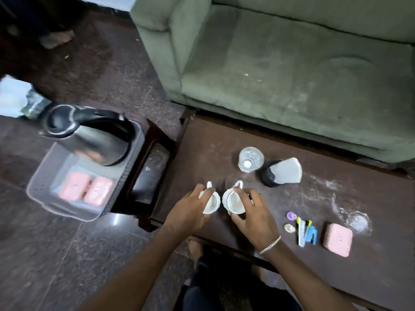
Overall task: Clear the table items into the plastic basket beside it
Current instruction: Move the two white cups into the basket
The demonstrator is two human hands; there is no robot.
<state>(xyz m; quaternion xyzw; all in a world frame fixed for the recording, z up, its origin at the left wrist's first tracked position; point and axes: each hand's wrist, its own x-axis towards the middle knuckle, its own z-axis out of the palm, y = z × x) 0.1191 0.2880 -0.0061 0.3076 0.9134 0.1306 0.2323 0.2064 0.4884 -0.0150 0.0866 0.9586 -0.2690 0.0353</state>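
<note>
1. Looking down from the head view, the left hand (pixel 193 209) is closed around a white cup (pixel 212 204) on the dark table (pixel 336 198), fingers wrapped over its rim near the handle, and the cup looks tipped toward the hand.
2. The right hand (pixel 251 212) is likewise closed on a second white cup (pixel 234 202), thumb below the rim and fingers over the far side; the two cups sit just beside each other and may be touching.
3. A likely risk is the cups clinking or chipping if both are lifted together from so close a start.
4. The plastic basket (pixel 45 198) sits to the left on a low stand beside the table, already holding a black kettle (pixel 89 135) and two pink soap cases (pixel 86 189). Little bare floor remains in it, so a cup dropped in carelessly could strike the kettle or roll off a case.
5. Carrying from the rim gives a weak hold; a slip over the hard floor between table and basket would probably break a cup.
6. A clear glass (pixel 250 159) and a dark jar with a grey lid (pixel 281 172) stand just behind the hands and could be knocked on the lift.
7. A third pink case (pixel 338 239) and some small coloured items (pixel 306 231) are not yet cleared.
</note>
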